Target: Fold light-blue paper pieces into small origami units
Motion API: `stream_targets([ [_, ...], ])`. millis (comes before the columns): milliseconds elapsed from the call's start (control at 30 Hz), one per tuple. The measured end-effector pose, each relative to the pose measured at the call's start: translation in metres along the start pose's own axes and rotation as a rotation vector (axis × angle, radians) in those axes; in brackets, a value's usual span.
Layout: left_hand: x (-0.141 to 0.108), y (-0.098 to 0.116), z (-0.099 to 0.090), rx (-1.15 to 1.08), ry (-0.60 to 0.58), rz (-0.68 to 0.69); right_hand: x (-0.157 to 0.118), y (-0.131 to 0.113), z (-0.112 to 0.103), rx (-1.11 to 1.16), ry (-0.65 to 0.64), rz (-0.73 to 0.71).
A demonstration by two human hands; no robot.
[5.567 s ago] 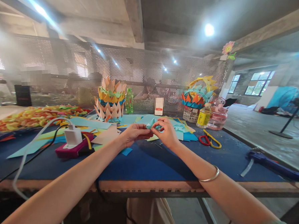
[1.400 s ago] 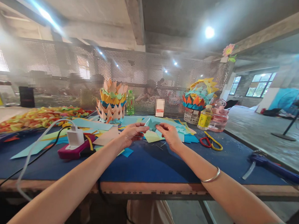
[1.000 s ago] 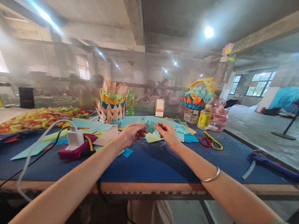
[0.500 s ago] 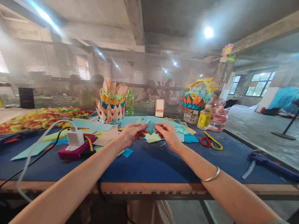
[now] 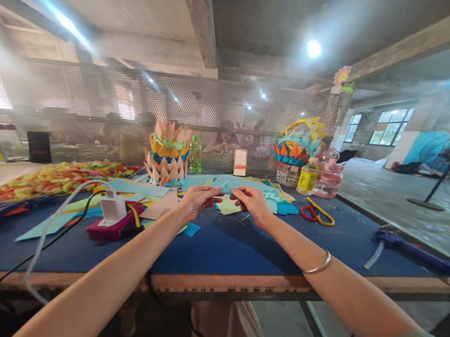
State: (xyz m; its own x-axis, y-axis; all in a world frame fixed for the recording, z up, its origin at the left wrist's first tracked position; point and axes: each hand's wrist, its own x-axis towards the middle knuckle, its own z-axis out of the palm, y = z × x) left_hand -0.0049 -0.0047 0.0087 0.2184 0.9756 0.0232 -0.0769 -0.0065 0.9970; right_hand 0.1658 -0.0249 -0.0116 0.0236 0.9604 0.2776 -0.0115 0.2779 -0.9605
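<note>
A small folded piece of light blue paper (image 5: 227,188) is pinched between my two hands above the middle of the table. My left hand (image 5: 201,197) grips its left end with thumb and fingertips. On the other end, my right hand (image 5: 251,201) has its thumb and fingers closed too. Beneath and behind the hands lie loose paper sheets, among them a pale green sheet (image 5: 228,205) and a light blue strip (image 5: 195,181). The folded paper blends with the blue sheets behind it, so its exact outline is hard to see.
Scissors (image 5: 318,213) and a blue glue gun (image 5: 414,251) lie to the right. A paper-petal crown-like stack (image 5: 168,164), a decorated basket (image 5: 291,172) and a yellow-labelled bottle (image 5: 307,177) stand behind. At left are a magenta power strip (image 5: 100,231) with cables and a colourful paper pile (image 5: 55,178).
The folded blue paper has turned flatter between my fingers and shows less of its face below them. Both hands stay almost in place.
</note>
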Motion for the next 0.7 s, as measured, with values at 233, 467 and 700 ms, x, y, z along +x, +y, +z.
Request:
stream_targets([
  [233,0.0019,-0.0004,0.0000,-0.006,0.060,0.052,-0.0034,-0.0047,0.0013,-0.026,-0.013,0.046],
  [467,-0.0036,0.0029,0.0038,0.118,0.053,0.158,0.0016,0.0026,-0.0008,-0.088,-0.014,-0.094],
  [700,-0.0058,0.0036,0.0049,0.171,0.004,0.254,0.0052,0.0047,-0.0015,-0.165,0.025,-0.219],
])
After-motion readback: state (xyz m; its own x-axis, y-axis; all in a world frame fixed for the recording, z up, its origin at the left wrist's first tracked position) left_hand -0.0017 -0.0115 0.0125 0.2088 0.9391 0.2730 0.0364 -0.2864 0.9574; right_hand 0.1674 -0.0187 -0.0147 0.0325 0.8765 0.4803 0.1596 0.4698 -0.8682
